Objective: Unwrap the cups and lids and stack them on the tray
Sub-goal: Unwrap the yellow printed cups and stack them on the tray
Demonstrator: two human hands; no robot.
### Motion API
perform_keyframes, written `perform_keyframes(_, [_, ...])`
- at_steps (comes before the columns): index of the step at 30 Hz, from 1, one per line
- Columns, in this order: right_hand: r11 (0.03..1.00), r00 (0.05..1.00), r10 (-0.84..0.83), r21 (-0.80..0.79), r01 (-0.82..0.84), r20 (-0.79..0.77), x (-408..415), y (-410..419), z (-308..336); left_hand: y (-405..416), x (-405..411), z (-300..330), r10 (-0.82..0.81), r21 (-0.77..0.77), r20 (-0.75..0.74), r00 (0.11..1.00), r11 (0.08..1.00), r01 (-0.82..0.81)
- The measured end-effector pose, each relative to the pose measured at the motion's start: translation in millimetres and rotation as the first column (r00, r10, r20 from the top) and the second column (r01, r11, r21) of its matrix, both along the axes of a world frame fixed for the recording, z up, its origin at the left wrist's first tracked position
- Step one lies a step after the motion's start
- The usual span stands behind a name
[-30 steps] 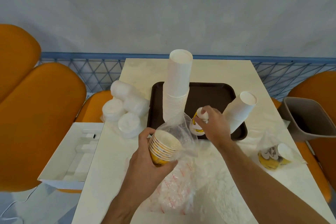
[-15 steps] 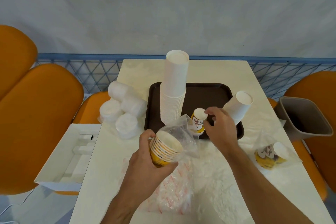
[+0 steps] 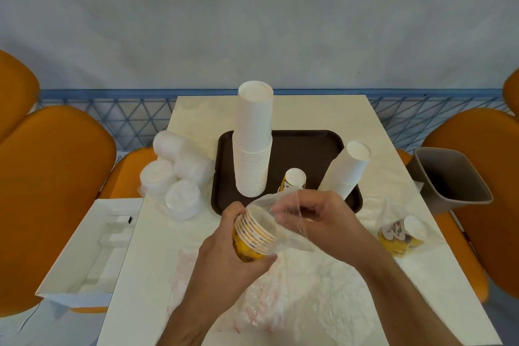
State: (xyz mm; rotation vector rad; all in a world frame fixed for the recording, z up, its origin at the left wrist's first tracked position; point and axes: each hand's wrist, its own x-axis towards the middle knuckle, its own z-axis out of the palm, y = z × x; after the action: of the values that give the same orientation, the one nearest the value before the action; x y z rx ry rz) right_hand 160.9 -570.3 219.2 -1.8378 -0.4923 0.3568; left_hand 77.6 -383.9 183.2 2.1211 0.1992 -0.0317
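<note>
The pale table [image 3: 379, 132] fills the middle of the frame, its far edge against a blue mesh rail [image 3: 112, 115] and orange seats [image 3: 53, 177] along both sides. Loose clear wrapping [image 3: 297, 289] covers much of the table's lower half. Above centre lies the dark brown tray [image 3: 309, 149]; its upper right part is bare, and its near edge sits just behind the hands. A tall stack of white cups [image 3: 254, 143] stands upside down on the tray's left part, a shorter white stack [image 3: 348, 168] leans at the tray's right edge, and one small yellow printed cup [image 3: 293, 180] stands upside down between them. At centre right, off the table's edge, is a grey bin [image 3: 455, 180]. An open white box [image 3: 84, 247] sits at lower left, beside the table. Wrapped white lids [image 3: 177, 174] cluster left of the tray, close to the table's left edge. A bagged bundle of yellow cups [image 3: 398, 233] lies near the right edge. The left hand [image 3: 227, 258] grips a stack of yellow cups [image 3: 254, 233] at lower centre, below the tray's edge, mouths tilted to the right. The right hand [image 3: 325, 219] pinches the clear bag [image 3: 289, 219] at the stack's open end.
</note>
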Motion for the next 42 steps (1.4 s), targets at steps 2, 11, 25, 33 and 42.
perform_keyframes(2, [0.998,0.998,0.065,-0.018,-0.065,-0.010,0,0,2,-4,0,2,-0.017,0.018,-0.009,1.000,1.000,0.017])
perform_keyframes(11, [0.974,0.979,0.170,-0.133,-0.183,-0.109,-4,-2,4,-9,-1,1,-0.059,0.093,-0.009,0.998,0.994,0.060])
perform_keyframes(25, [0.999,0.993,0.032,0.027,-0.029,-0.116,4,-20,10,-11,2,9,-0.044,0.083,-0.020,0.999,0.996,0.046])
perform_keyframes(33, [0.996,0.983,-0.057,0.060,0.068,-0.173,13,-38,12,-4,5,5,0.056,0.065,0.005,0.998,0.996,-0.056])
perform_keyframes(42, [0.914,0.996,0.087,-0.397,-0.082,-0.004,11,-32,14,-4,4,7,0.022,0.078,0.030,0.999,0.997,-0.024])
